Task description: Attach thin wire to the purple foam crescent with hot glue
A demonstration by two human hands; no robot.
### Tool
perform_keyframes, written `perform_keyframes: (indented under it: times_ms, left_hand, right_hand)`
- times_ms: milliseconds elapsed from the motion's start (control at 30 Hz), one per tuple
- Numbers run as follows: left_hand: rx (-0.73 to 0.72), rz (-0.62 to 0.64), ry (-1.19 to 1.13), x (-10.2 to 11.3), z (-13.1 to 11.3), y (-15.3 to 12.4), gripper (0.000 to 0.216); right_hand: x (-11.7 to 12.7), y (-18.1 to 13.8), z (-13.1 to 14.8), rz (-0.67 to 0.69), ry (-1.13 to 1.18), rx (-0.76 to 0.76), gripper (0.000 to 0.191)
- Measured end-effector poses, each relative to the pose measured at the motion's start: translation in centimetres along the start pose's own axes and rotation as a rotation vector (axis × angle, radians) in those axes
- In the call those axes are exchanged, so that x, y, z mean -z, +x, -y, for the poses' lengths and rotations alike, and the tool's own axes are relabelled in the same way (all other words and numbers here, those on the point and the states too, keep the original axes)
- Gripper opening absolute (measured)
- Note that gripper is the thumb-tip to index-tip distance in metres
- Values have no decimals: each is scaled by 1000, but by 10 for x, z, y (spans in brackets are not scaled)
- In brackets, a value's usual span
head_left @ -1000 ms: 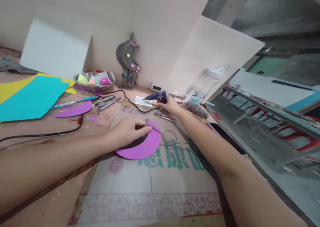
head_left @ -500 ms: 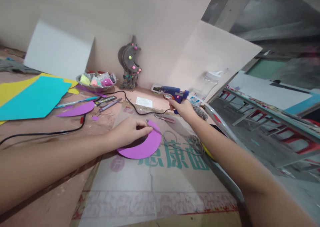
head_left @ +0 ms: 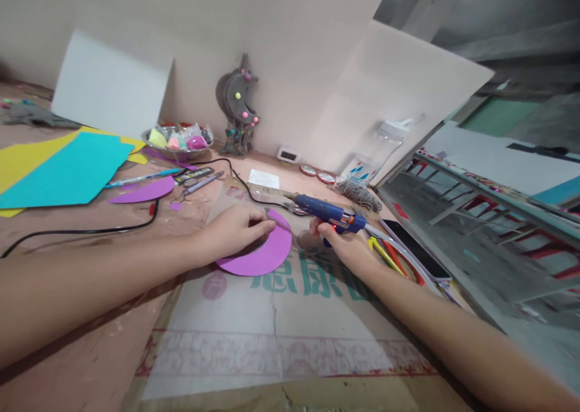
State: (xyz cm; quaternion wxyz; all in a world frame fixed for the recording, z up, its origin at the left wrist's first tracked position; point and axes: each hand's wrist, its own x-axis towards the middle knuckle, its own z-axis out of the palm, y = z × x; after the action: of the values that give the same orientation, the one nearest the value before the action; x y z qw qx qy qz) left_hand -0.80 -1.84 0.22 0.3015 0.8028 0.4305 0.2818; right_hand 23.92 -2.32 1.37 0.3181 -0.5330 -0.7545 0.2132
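Note:
A purple crescent-shaped foam piece (head_left: 265,255) lies on a flattened cardboard sheet (head_left: 281,315). My left hand (head_left: 233,228) rests on the crescent's left part, fingers curled and pinched at its upper edge. My right hand (head_left: 338,243) is wrapped round the grip of a blue hot glue gun (head_left: 328,211) with a red light on. The gun's nozzle points left, just right of the crescent's upper tip. Its black cord (head_left: 90,229) runs off to the left across the table.
Teal and yellow sheets (head_left: 63,170) lie at the far left, with another purple crescent (head_left: 142,191) and pens beside them. A metal bowl of coloured bits (head_left: 179,141) and a grey moon ornament (head_left: 239,107) stand by the wall. A phone (head_left: 414,252), pencils, twine and a bottle lie to the right.
My right hand has brought the glue gun down from the back of the table to the crescent's upper tip. My left hand has stayed on the crescent.

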Motion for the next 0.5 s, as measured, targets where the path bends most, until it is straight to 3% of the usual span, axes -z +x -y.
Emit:
perform_keyframes:
  times_ms: [200,500]
  left_hand:
    - [-53,-35,56,-1,3,2,29]
    - [-45,9,8,-2,1,0,31]
  right_hand:
    - [-7,-6,15,111,140,69,33]
    - [-10,-6,18,74,90,-57,30]
